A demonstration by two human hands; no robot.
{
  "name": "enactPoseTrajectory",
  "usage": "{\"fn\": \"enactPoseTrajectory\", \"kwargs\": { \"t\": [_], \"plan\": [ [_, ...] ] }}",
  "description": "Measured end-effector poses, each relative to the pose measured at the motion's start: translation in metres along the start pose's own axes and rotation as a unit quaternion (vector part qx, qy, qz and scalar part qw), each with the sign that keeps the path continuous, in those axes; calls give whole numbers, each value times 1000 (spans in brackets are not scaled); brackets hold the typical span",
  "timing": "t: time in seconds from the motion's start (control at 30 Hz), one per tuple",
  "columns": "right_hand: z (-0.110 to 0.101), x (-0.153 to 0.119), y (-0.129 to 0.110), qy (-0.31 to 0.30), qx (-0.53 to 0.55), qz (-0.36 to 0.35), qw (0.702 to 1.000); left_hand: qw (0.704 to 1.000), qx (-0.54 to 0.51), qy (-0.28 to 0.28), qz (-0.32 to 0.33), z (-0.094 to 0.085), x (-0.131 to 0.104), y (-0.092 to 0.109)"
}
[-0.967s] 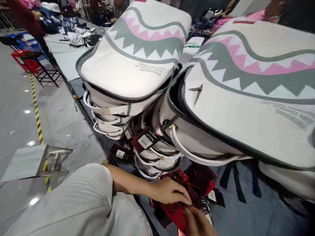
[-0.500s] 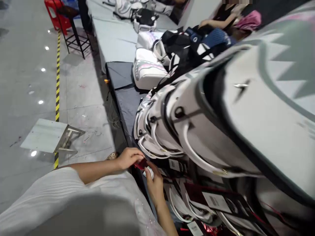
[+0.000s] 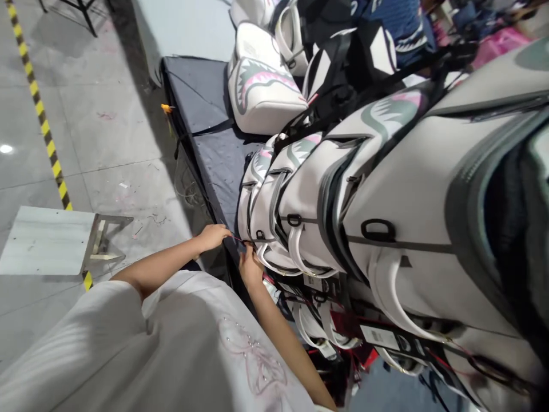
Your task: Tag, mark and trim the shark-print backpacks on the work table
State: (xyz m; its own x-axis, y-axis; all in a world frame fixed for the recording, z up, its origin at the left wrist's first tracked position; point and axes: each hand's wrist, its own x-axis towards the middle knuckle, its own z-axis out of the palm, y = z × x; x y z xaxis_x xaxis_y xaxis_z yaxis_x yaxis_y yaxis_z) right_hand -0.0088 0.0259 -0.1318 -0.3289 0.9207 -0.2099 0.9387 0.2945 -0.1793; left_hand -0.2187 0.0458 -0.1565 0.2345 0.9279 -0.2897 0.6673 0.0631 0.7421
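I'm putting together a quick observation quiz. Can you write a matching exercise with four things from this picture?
1. Thin cord
2. Floor tape
3. Low stool
4. Shirt

A. Black-and-yellow stripes
B. White, pink design on front
C. Red, between left hand and right hand
D. Pale flat top, legs showing

Pairs: 1-C, 2-A, 3-D, 4-B

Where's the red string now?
In the head view, left of centre, the red string runs from the left hand toward the right hand, beside a bag.
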Motion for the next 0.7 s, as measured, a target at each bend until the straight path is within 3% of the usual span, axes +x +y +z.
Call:
{"fn": "enactPoseTrajectory", "kwargs": {
  "t": [0.37, 0.7],
  "plan": [
    [16, -6, 0, -26, 77, 93, 992, 995, 70, -70, 19, 3, 20, 2],
    [25, 10, 1, -6, 76, 137, 988, 992, 33, -113, 43, 11, 38, 10]
  ]
}}
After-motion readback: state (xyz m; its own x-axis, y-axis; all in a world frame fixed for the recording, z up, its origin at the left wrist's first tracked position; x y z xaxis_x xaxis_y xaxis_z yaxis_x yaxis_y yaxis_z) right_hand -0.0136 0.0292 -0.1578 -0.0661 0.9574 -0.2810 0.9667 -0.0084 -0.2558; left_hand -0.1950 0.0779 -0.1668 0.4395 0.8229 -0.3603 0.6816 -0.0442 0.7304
